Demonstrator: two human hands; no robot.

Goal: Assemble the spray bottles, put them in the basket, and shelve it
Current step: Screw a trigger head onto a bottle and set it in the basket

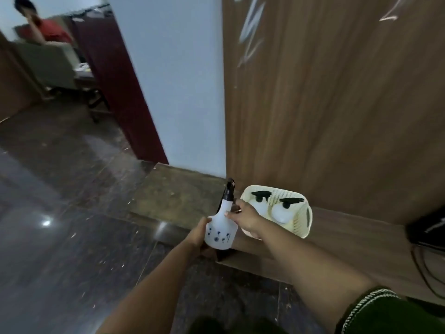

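Note:
A white spray bottle (221, 231) with small blue flower prints and a black trigger head stands upright between my hands. My left hand (198, 235) wraps its lower body from the left. My right hand (245, 216) pinches the bottle's neck from the right. Just behind my right hand sits a cream woven basket (302, 221) on a low wooden ledge (356, 239). Two white spray bottles (280, 212) with black heads lie inside it.
A tall wooden panel (337, 104) rises behind the ledge. Black cables (423, 259) and a dark device lie on the ledge at right. The floor (60, 225) is dark glossy tile. A person in red (45, 30) sits far back left by a maroon door (120, 92).

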